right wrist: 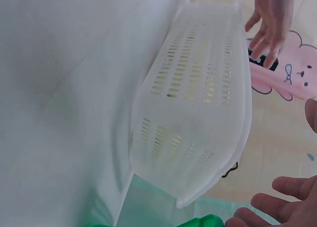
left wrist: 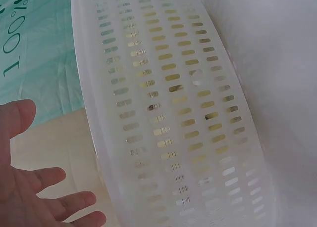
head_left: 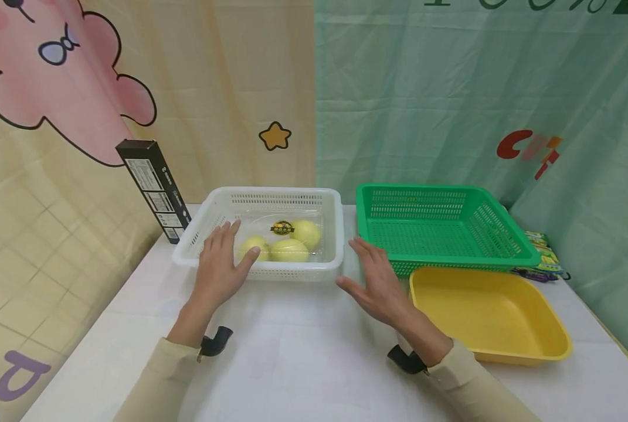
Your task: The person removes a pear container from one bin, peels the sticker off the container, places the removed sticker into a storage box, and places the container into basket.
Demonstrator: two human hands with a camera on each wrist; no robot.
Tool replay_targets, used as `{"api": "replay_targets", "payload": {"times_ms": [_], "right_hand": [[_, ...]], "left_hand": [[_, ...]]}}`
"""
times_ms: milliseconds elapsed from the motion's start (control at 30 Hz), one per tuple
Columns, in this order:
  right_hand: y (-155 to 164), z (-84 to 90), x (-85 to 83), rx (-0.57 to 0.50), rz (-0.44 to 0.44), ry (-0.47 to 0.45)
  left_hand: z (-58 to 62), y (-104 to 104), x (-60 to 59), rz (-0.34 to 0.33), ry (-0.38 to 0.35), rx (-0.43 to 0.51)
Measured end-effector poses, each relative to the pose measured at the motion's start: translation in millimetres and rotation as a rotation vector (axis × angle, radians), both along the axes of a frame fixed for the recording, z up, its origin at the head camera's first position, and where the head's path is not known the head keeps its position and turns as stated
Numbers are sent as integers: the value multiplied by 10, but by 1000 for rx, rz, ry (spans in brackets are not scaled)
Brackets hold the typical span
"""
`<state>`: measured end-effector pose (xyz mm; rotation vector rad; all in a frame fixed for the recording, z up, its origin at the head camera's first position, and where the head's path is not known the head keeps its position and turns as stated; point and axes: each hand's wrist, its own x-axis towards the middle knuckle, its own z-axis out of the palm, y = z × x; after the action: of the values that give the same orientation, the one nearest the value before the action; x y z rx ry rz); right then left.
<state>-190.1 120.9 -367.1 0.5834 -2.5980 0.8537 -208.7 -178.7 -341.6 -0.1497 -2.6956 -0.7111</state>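
Observation:
A white slotted basket (head_left: 292,272) stands on the white table and holds three yellow-green fruits (head_left: 289,249) under clear wrap with a dark sticker (head_left: 282,227). My left hand (head_left: 223,258) is open, fingers straight, over the basket's near-left rim; whether it touches I cannot tell. In the left wrist view the left hand (left wrist: 34,187) lies beside the basket wall (left wrist: 168,113), apart from it. My right hand (head_left: 370,275) is open, palm turned left, just right of the basket's near-right corner. The right wrist view shows that hand's fingertips (right wrist: 282,207) clear of the basket (right wrist: 198,113).
A green slotted basket (head_left: 467,261) stands right of the white one, with a yellow tray (head_left: 482,310) in front of it. A black box (head_left: 155,187) leans on the backdrop at the left. A colourful packet (head_left: 543,258) lies by the right edge.

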Motion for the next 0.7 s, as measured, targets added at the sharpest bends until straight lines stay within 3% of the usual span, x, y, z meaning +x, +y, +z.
{"api": "replay_targets", "payload": {"times_ms": [367, 700], "right_hand": [[-153, -2, -73, -69, 6, -137], [-264, -34, -184, -104, 28, -154]], "left_hand": [[13, -108, -168, -20, -61, 25], [70, -180, -293, -25, -124, 22]]}}
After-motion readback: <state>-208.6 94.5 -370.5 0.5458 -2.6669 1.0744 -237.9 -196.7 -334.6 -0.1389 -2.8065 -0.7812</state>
